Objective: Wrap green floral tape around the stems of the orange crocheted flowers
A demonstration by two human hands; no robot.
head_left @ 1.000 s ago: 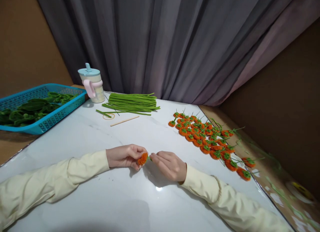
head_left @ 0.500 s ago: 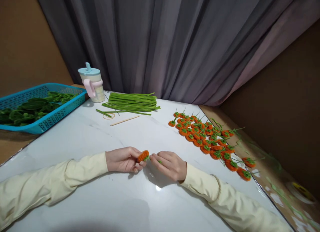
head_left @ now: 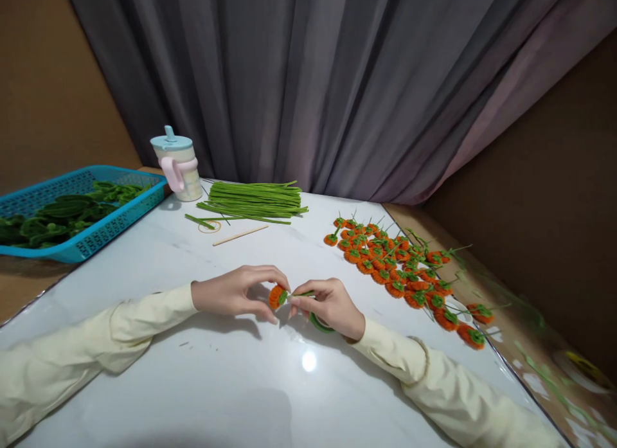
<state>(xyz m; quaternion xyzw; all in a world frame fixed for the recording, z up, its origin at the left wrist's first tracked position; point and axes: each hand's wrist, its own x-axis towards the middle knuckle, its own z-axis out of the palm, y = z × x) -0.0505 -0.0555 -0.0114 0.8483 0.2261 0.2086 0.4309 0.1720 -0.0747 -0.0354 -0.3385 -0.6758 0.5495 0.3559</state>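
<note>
At far left a blue perforated plastic basket (head_left: 120, 226) holds fuzzy green leaf shapes (head_left: 65, 211), and beside it stands a tumbler (head_left: 178, 173) with a pale blue lid and pink handle. Next comes a bundle of green pipe cleaners (head_left: 253, 200), with a thin wooden stick (head_left: 241, 234) lying in front. The left hand (head_left: 236, 292) is spread in a loose C, thumb and forefinger parted around a small ribbed orange pumpkin-like ornament (head_left: 276, 297); whether a fingertip touches it I cannot tell. The ornament sits between the two hands, above the white tabletop (head_left: 202, 390). The right hand (head_left: 333, 308) pinches its green stem between thumb and forefinger, a green strand curling below the palm. The ornament should be light, soft and grippy, easily squashed, its stem probably bendable wire; best held by the stem's base or lightly around its sides. Further right lie many similar orange ornaments (head_left: 380, 276), stems pointing various ways
</note>
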